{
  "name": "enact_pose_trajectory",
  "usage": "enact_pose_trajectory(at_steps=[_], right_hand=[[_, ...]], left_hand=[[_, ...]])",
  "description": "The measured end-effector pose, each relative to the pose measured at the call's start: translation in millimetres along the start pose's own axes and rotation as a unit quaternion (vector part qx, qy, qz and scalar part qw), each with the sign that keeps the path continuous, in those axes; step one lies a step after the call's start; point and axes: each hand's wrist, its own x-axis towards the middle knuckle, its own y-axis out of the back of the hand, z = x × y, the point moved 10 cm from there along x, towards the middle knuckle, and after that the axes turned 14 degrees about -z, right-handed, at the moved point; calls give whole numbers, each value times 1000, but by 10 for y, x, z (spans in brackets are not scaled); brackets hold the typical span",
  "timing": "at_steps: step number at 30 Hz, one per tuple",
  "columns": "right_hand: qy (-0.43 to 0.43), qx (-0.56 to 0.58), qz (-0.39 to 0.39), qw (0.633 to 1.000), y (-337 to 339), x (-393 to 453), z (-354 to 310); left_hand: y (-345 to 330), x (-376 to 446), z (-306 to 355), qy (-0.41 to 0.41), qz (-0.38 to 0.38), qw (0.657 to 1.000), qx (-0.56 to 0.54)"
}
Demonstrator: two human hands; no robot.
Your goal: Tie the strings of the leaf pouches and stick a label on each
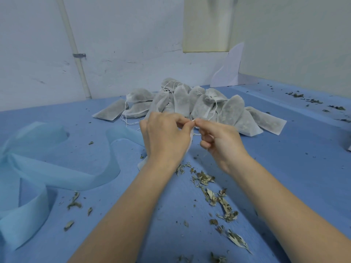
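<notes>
A heap of grey-white leaf pouches (191, 103) with thin white strings lies at the back of the blue table (284, 168). In front of it my left hand (165, 137) and my right hand (218, 141) meet fingertip to fingertip, each pinching the white string (193, 120) of one pouch (142, 164). That pouch is mostly hidden behind my left hand; only its white lower corner and an edge show. No label can be seen on any pouch.
A long light-blue fabric strip (57, 168) curls over the table's left side. Dried leaf bits (214, 196) are scattered below my hands and at the far right. A white curved sheet (229, 69) leans on the back wall.
</notes>
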Motion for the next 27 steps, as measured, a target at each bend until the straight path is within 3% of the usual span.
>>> enact_pose_trajectory(at_steps=[4,13,22,27], right_hand=[[23,-53,-15,998,-12,-15,-77],[79,-11,-20,997,-196,-6,-69],[109,-123,1,986,-259,-11,-139],[132,-161,-7,978,-311,-32,-271]], left_hand=[[-33,13,44,-12,-18,999,29],[-233,70,-122,77,-124,983,-110],[-73,90,-177,72,-36,994,-76],[168,98,-244,77,33,986,-143]])
